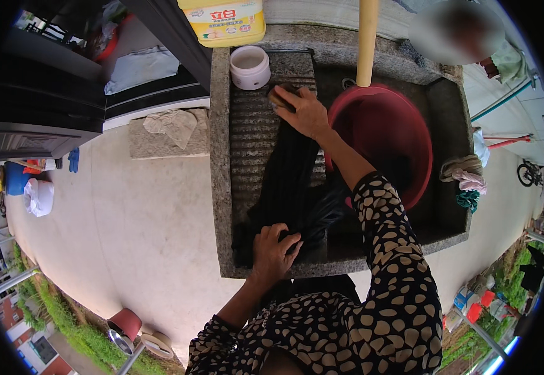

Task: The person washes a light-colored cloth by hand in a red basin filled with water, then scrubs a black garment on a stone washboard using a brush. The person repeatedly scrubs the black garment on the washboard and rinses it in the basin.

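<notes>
A wet black garment (278, 175) lies stretched along the ribbed washboard (247, 134) of a stone sink (221, 206). At its near end my left hand (273, 255) is closed on the cloth with bent fingers. My right hand (306, 112) reaches to the far end of the board, its fingers wrapped round a brown scrubbing brush (281, 97) against the ribs at the garment's far end. The brush's underside is hidden. Part of the cloth spreads right toward a red basin (423, 134), which stands in the sink's deeper side.
Behind the brush, a white round tub (250, 69) stands on the washboard. A yellow jug (225, 22) is at the back left. One pale yellow pipe (367, 44) comes down at the basin's far rim. Rags (465, 175) hang over the sink's right edge.
</notes>
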A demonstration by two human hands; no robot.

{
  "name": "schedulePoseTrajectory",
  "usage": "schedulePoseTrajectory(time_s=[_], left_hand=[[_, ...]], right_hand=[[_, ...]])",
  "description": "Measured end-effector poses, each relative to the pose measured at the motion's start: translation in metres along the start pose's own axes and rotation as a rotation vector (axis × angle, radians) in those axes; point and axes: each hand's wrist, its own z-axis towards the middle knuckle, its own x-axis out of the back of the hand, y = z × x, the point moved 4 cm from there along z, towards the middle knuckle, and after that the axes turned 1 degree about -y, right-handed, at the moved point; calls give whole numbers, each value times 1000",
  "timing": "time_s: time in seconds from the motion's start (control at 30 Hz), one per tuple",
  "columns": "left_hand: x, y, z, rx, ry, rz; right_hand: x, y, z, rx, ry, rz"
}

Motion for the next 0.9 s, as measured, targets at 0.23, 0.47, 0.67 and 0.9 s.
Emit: schedulePoseTrajectory(time_s=[0.23,0.47,0.67,0.9], left_hand=[[0,-3,1,37,3,-12],[-1,5,0,75,31,2],[-5,-8,3,107,72,-77],[-4,-5,4,134,18,-37]], right_hand=[[9,-37,-65,489,-68,-175],[9,22,13,-194,-10,6],[16,-52,-95,505,-191,78],[-4,-6,-4,393,-39,-245]])
